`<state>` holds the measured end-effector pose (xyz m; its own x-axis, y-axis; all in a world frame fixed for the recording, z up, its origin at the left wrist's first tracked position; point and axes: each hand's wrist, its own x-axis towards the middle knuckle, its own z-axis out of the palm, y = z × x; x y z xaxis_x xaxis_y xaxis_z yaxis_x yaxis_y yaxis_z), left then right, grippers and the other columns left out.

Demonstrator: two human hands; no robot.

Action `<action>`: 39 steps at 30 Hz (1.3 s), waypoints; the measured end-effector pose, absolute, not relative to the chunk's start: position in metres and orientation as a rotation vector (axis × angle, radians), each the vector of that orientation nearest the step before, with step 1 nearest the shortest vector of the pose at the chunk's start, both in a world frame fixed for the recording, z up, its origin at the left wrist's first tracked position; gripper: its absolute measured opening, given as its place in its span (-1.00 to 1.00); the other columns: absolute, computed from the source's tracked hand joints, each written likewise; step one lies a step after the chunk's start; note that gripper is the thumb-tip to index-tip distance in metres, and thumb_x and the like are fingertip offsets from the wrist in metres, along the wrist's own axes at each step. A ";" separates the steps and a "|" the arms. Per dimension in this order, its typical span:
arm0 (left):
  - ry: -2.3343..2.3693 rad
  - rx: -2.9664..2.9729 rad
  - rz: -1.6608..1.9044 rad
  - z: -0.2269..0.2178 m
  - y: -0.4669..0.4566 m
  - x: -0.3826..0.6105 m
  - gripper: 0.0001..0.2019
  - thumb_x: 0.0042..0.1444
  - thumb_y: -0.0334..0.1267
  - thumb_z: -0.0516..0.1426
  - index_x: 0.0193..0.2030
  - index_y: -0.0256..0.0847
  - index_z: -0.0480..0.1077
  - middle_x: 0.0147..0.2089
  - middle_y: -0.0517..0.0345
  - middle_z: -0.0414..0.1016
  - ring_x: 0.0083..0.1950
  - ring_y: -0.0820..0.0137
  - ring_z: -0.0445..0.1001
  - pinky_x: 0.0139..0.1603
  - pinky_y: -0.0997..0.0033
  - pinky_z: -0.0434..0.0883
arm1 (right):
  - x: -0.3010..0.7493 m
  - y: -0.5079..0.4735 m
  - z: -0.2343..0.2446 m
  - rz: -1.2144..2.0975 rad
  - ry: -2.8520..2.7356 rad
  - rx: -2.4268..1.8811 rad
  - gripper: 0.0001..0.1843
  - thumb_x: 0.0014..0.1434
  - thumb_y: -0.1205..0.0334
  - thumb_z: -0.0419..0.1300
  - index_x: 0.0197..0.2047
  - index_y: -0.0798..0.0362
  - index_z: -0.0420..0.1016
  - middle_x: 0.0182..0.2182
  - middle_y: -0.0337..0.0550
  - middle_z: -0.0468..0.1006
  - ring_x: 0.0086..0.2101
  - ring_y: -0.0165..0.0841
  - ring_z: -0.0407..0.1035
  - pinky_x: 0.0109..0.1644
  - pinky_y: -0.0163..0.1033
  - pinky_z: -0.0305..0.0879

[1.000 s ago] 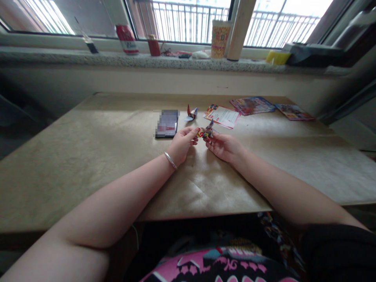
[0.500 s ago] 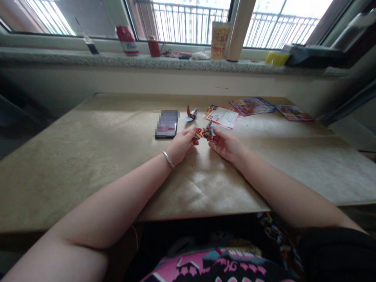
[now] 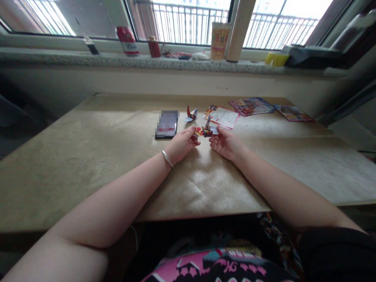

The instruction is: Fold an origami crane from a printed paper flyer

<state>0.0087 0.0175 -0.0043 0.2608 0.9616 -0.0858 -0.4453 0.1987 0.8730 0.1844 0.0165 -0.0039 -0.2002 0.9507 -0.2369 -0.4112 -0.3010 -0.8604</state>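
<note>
We're at a tan-topped table (image 3: 96, 164) below a window (image 3: 182, 21); speckled sill (image 3: 176, 63) behind has a red-and-white can (image 3: 127, 41), patterned cup (image 3: 220, 41) etc. Folded paper piece (image 3: 207, 132) is mid-table, btwn our hands: L hand (image 3: 182, 144) pinches its yellow flap, thumb on top; R hand (image 3: 226, 145) pinches its pale flap, lower fingers loosely curled. Phone (image 3: 167, 124) lies just past L hand, 2nd folded piece (image 3: 192, 114) to its R, printed sheets (image 3: 225, 118) farther R. Near edge runs under our forearms, back edge by the wall (image 3: 132, 80). Most room to move: L of phone & R of R hand.
</note>
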 end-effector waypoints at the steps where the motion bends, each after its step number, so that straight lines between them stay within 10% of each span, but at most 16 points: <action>1: 0.758 0.845 1.125 -0.005 0.018 0.009 -0.68 0.16 -0.06 0.24 -0.39 -0.29 0.34 -0.53 0.30 0.30 -0.52 0.60 0.33 -0.35 0.54 0.43 | 0.185 0.017 -0.004 1.692 -0.811 -0.986 -0.73 0.27 0.04 0.09 -0.26 0.04 0.51 -0.51 -0.17 0.61 -0.49 -0.38 0.47 -0.39 -0.28 0.40; 15: 0.824 0.839 1.122 0.002 0.013 0.012 -0.68 0.22 -0.09 0.19 -0.41 -0.31 0.35 -0.52 0.24 0.37 -0.56 0.60 0.32 -0.39 0.53 0.44 | 0.184 0.019 0.000 1.661 -0.677 -1.010 -0.75 0.30 0.09 0.08 -0.35 0.02 0.43 -0.54 -0.26 0.52 -0.57 -0.49 0.34 -0.46 -0.39 0.32; 20: 0.850 0.815 1.156 0.001 0.013 0.012 -0.70 0.17 -0.08 0.23 -0.37 -0.31 0.38 -0.48 0.22 0.39 -0.52 0.59 0.36 -0.35 0.51 0.47 | 0.186 0.021 -0.004 1.415 -0.833 -1.098 -0.83 0.13 0.09 0.19 -0.26 -0.03 0.33 -0.37 -0.28 0.47 -0.51 -0.49 0.32 -0.48 -0.37 0.27; 28: 0.827 0.842 1.157 -0.001 0.012 0.010 -0.76 0.13 -0.14 0.26 -0.32 -0.31 0.41 -0.45 0.21 0.38 -0.44 0.56 0.37 -0.27 0.49 0.46 | 0.192 0.021 -0.015 0.774 -1.266 -1.224 -0.43 -0.07 0.16 0.26 0.05 -0.09 0.28 0.07 -0.07 0.31 -0.21 -0.33 0.33 -0.20 -0.17 0.37; 39: 0.892 1.039 1.100 -0.002 0.007 0.012 -0.75 0.06 -0.15 0.29 -0.33 -0.27 0.36 -0.41 0.24 0.36 -0.42 0.55 0.37 -0.27 0.50 0.41 | 0.192 0.019 -0.015 0.582 -1.543 -1.130 -0.79 0.07 0.03 0.28 -0.36 -0.01 0.49 -0.02 -0.04 0.41 0.03 -0.19 0.31 -0.13 -0.14 0.37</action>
<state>0.0120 0.0067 -0.0018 0.2302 0.9713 -0.0598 -0.2596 0.1205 0.9582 0.1923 0.0186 -0.0153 0.0368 0.8823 0.4693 0.3525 0.4279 -0.8322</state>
